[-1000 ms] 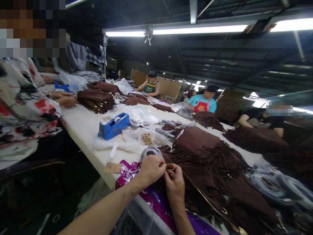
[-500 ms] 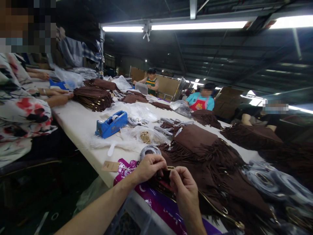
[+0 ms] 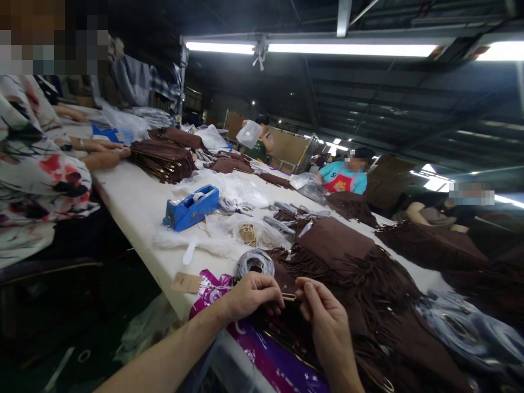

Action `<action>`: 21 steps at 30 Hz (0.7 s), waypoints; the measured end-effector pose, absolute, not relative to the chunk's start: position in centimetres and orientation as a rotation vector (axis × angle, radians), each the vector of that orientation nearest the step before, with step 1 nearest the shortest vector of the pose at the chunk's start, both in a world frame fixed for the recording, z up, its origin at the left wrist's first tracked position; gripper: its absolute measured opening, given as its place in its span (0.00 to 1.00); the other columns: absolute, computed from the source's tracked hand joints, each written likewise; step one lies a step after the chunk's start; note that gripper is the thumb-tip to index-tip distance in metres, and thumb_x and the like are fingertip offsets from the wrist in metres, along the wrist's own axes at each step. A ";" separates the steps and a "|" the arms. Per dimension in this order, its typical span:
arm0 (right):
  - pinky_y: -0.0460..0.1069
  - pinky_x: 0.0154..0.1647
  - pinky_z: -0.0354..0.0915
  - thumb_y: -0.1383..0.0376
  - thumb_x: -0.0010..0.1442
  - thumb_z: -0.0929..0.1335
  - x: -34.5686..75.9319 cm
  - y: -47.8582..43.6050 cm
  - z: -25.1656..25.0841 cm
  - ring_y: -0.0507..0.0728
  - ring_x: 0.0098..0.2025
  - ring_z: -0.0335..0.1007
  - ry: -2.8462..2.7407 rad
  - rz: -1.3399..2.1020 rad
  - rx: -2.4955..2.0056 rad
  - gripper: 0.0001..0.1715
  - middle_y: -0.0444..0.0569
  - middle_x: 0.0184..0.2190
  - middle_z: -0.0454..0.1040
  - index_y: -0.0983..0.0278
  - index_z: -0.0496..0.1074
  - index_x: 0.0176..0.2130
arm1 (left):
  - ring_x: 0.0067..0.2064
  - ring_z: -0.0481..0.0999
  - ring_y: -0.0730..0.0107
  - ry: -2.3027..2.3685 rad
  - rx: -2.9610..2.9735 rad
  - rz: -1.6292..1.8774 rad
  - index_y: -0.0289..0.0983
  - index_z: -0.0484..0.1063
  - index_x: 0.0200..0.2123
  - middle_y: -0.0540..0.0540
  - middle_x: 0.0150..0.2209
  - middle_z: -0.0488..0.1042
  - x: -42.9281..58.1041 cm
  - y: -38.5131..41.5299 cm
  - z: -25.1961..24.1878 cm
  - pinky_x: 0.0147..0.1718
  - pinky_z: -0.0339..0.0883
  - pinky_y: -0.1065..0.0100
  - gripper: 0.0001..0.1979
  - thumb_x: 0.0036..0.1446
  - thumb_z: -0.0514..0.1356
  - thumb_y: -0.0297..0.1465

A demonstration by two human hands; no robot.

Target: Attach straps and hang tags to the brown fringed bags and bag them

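Near the table's front edge, my left hand [image 3: 260, 295] is closed at the left end of a narrow gold metal loop [image 3: 289, 297]. Just right of that loop, the fingers of my right hand [image 3: 327, 319] are bent in a pinch; whatever lies between them is too small to make out. Beneath both hands lies a dark brown fringed bag [image 3: 311, 349] with a gold zip, partly covered by my hands. A purple printed plastic bag [image 3: 266, 349] is under it. Beyond my left hand sits a wrapped grey coil [image 3: 255, 263], and a tan paper tag [image 3: 186, 283] lies left of it.
More brown fringed bags [image 3: 335, 240] are stacked ahead and to the right. A blue tape dispenser [image 3: 192, 207] stands beyond clear plastic bags. Wrapped coils [image 3: 458, 322] lie at right. A person in a floral top [image 3: 45, 164] handles bags at left; other people work across the table.
My hands have drawn slightly apart, and the right fingers have shifted off the gold loop's right end. The view has turned a little. A far co-worker has raised a clear plastic bag.
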State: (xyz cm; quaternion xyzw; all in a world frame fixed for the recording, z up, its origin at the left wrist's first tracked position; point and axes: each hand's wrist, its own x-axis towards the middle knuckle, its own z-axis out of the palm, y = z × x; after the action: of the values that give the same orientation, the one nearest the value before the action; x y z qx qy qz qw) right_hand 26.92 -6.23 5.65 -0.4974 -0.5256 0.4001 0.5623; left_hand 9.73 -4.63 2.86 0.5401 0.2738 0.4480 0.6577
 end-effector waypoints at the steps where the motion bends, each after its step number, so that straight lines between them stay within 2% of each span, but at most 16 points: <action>1: 0.45 0.19 0.56 0.49 0.52 0.72 27.1 -6.3 5.5 0.49 0.20 0.58 -1.318 0.939 -1.207 0.22 0.45 0.24 0.73 0.64 0.78 0.37 | 0.26 0.73 0.74 0.612 1.226 1.012 0.31 0.74 0.26 0.46 0.25 0.75 9.7 -4.6 2.8 0.28 0.68 0.74 0.17 0.51 0.64 0.42; 4: 0.48 0.29 0.65 0.51 0.51 0.73 26.9 -6.5 5.6 0.55 0.28 0.68 -1.507 0.906 -1.208 0.18 0.47 0.28 0.76 0.62 0.79 0.34 | 0.25 0.73 0.74 0.597 1.236 1.012 0.31 0.73 0.26 0.46 0.24 0.75 9.7 -4.5 2.6 0.28 0.68 0.73 0.17 0.51 0.64 0.42; 7: 0.50 0.39 0.66 0.52 0.52 0.72 26.3 -6.4 5.7 0.58 0.35 0.70 -1.581 0.887 -1.163 0.15 0.48 0.31 0.77 0.62 0.79 0.31 | 0.25 0.73 0.75 0.594 1.242 1.002 0.32 0.73 0.26 0.47 0.24 0.74 9.8 -4.4 2.4 0.28 0.68 0.73 0.17 0.50 0.64 0.42; 12: 0.48 0.33 0.64 0.53 0.56 0.70 26.0 -6.3 5.2 0.55 0.30 0.65 -1.603 0.983 -1.097 0.14 0.44 0.26 0.70 0.62 0.74 0.30 | 0.25 0.72 0.75 0.620 1.248 1.007 0.32 0.71 0.26 0.49 0.23 0.73 9.9 -4.5 2.3 0.26 0.67 0.74 0.15 0.50 0.64 0.40; 16: 0.48 0.37 0.64 0.53 0.57 0.70 26.5 -6.4 4.4 0.56 0.35 0.67 -1.493 0.965 -1.085 0.14 0.46 0.33 0.73 0.61 0.74 0.34 | 0.19 0.65 0.80 0.705 1.297 1.093 0.32 0.72 0.27 0.48 0.25 0.74 10.1 -4.9 2.6 0.17 0.56 0.77 0.15 0.52 0.62 0.40; 18: 0.48 0.36 0.63 0.52 0.57 0.70 26.8 -6.6 4.0 0.56 0.36 0.67 -1.442 0.943 -1.104 0.15 0.46 0.35 0.73 0.61 0.74 0.36 | 0.17 0.63 0.81 0.752 1.304 1.174 0.32 0.72 0.27 0.49 0.24 0.72 10.3 -5.0 2.7 0.15 0.51 0.76 0.15 0.54 0.61 0.40; 21: 0.46 0.29 0.60 0.52 0.58 0.69 27.1 -6.7 3.5 0.53 0.29 0.63 -1.432 0.927 -1.129 0.15 0.43 0.27 0.69 0.61 0.74 0.35 | 0.18 0.62 0.79 0.835 1.401 1.218 0.32 0.73 0.28 0.52 0.20 0.66 10.4 -5.2 2.6 0.17 0.52 0.75 0.14 0.57 0.59 0.38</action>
State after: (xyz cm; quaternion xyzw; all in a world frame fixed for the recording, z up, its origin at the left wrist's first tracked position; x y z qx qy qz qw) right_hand 27.09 -6.73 3.49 -0.4710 -0.5977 0.3869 0.5208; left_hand 10.42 -5.18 2.56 0.5858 0.3492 0.5092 0.5250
